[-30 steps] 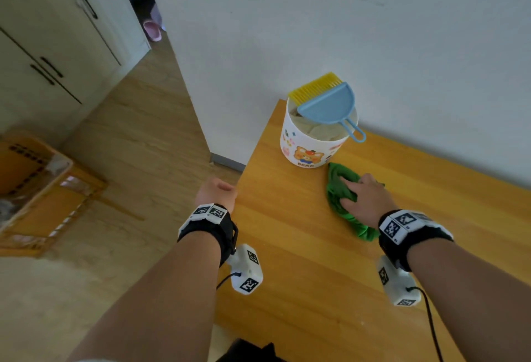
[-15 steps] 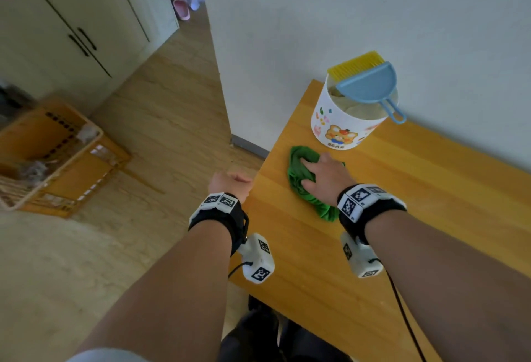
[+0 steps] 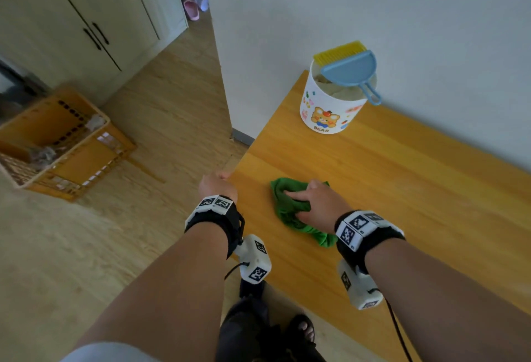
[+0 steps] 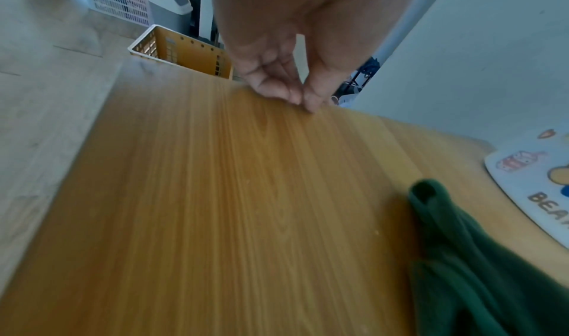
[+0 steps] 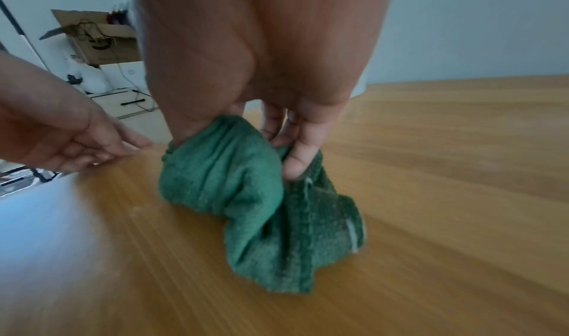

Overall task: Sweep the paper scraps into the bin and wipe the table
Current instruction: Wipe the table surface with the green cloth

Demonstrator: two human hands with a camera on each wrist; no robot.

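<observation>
A crumpled green cloth (image 3: 290, 212) lies on the orange wooden table (image 3: 416, 189) near its left edge. My right hand (image 3: 301, 200) presses down on the cloth, thumb and fingers (image 5: 295, 163) curled into its folds. My left hand (image 3: 219, 182) rests on the table's left edge with relaxed fingers (image 4: 277, 90) touching the wood and holding nothing. At the far left corner stands the white bear-print bin (image 3: 330, 111), with paper inside. A blue dustpan (image 3: 350, 69) and a yellow brush (image 3: 340, 49) lie across its rim. I see no scraps on the table.
The white wall (image 3: 373, 2) runs along the table's far side. On the wooden floor to the left stands an orange basket (image 3: 57, 143), with pale cabinets (image 3: 71, 16) behind it. My feet (image 3: 298, 330) are by the table's near corner.
My right hand has slid the green cloth away from the bin, toward me along the left part of the table. The left hand has stayed at the table's left edge.
</observation>
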